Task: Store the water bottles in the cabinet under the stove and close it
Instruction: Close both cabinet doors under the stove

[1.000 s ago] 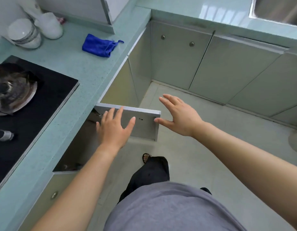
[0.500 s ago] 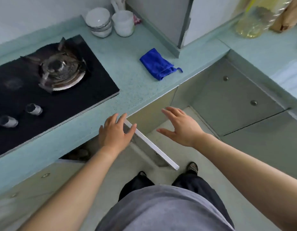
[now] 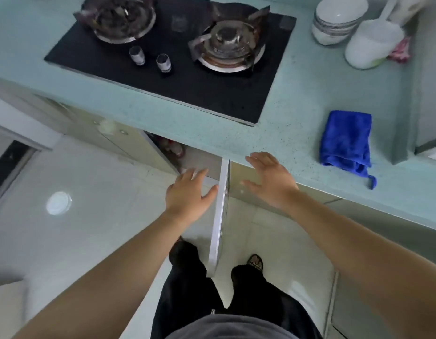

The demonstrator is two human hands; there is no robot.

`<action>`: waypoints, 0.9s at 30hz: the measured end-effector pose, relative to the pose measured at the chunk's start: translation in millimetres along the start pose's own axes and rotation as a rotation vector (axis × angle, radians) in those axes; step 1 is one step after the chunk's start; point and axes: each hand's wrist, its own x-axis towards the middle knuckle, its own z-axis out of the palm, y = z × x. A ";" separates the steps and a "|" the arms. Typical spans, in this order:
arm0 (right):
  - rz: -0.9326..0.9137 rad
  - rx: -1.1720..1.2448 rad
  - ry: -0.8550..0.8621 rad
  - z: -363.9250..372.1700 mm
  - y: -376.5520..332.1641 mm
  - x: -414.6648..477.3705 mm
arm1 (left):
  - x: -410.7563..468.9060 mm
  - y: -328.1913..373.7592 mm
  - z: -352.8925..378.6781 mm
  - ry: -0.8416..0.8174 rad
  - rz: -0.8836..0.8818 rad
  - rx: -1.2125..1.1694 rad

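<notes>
Standing open under the stove [image 3: 212, 94], the one cabinet door [image 3: 219, 216] jutted edge-on toward the person and ran between the two hands. Behind it the cabinet [image 3: 202, 160] gaped dark. Deep in the opening sat the water bottles [image 3: 174, 149], blurred shapes with red on them; their number could not be told. They lay beyond and a little left of the left hand, under the counter edge.

The left hand [image 3: 190, 194] was spread flat with straight fingers and gripped nothing. Its thumb reached the door's left face near the top edge, touching or just beside it; which, could not be told. The right hand [image 3: 270, 182] was likewise released, its fingers fanned and slightly bent, empty. It hovered on the other side of the door, apart from it and just below the counter [image 3: 297, 118] edge.

On the counter the black stove carried two burners [image 3: 230, 42] and two knobs [image 3: 136, 55]. To its right lay one blue cloth [image 3: 345, 140], and at the far corner a stack of bowls [image 3: 336, 23] stood beside one white jug [image 3: 373, 45]. Below, one shoe [image 3: 255, 261] showed on the pale floor [image 3: 89, 216].
</notes>
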 end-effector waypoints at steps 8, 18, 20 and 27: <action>-0.054 -0.011 0.082 28.6 36.6 44.2 | -2.2 25.4 42.3 -0.014 -0.209 -0.155; -0.211 0.035 0.275 49.4 77.4 60.6 | 11.8 31.2 90.7 0.063 -0.339 -0.493; -0.221 0.034 0.288 50.4 77.9 61.0 | 12.2 31.0 95.1 0.080 -0.338 -0.493; -0.239 0.028 0.346 54.2 77.1 61.5 | 16.5 29.9 94.2 0.069 -0.389 -0.532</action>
